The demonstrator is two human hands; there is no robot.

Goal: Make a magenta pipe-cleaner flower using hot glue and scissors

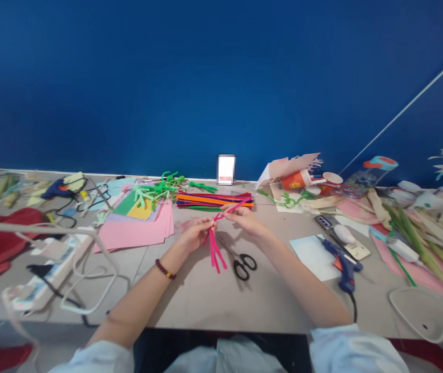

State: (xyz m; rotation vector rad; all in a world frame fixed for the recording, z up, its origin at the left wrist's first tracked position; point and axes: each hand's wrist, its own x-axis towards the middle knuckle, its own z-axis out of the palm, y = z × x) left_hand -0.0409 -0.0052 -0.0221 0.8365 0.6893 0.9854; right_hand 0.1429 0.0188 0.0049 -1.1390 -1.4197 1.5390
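Several bright pink pipe cleaners hang down in a bunch from my left hand, whose fingers pinch them near the top. My right hand is closed on a pink pipe cleaner end that slants up to the right above the bunch. Just below the hands, black-handled scissors lie on the table, their blades partly behind the pink strands. Behind the hands rests a stack of coloured pipe cleaners in orange, purple, red and green.
Pink paper sheets and green pipe-cleaner pieces lie to the left, near a white power strip. A blue glue gun, a phone and paper cups are on the right. A lit screen stands against the blue wall.
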